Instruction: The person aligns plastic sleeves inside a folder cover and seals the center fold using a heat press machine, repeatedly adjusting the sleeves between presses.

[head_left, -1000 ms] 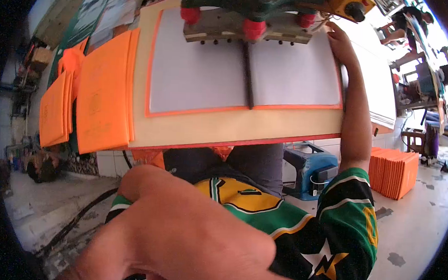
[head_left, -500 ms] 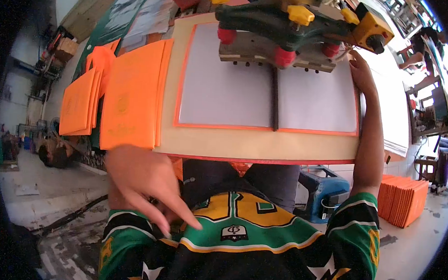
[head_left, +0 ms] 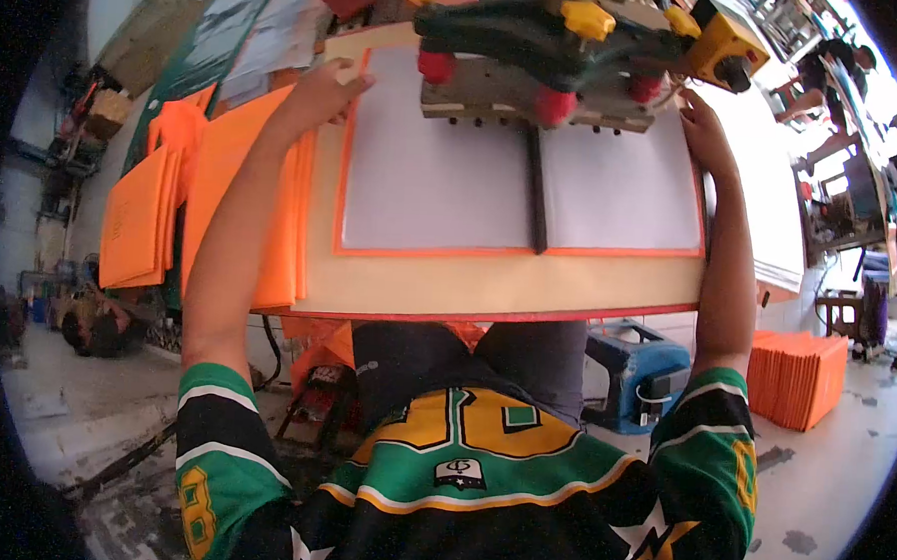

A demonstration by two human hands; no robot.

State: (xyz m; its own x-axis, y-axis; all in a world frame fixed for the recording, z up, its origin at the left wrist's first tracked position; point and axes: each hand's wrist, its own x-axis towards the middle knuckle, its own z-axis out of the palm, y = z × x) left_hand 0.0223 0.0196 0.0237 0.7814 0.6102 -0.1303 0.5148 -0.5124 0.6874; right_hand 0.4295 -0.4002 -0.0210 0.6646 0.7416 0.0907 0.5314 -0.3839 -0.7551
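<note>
Table, pale cream with a red front edge, stretches across in front of my knees. Over its far side hangs a dark green machine, its metal underside covering the upper middle of my work from where I look; whether it touches I cannot tell. On the cream top lies the orange cover, spread flat, greyish-white panels framed by its orange border. White sheets lie to my right, and tall orange folders stand to my left, partly behind my forearm. Down on the floor at my right is an orange stack; farther left is a smaller orange pile. My left hand is at the cover's upper left edge, fingers bent and thumb over the border; I cannot tell whether it pinches. My right hand is at the upper right edge, fingers curled, its grasp unclear too. A dark strip runs down between the panels, and a yellow knob tops the machine.
</note>
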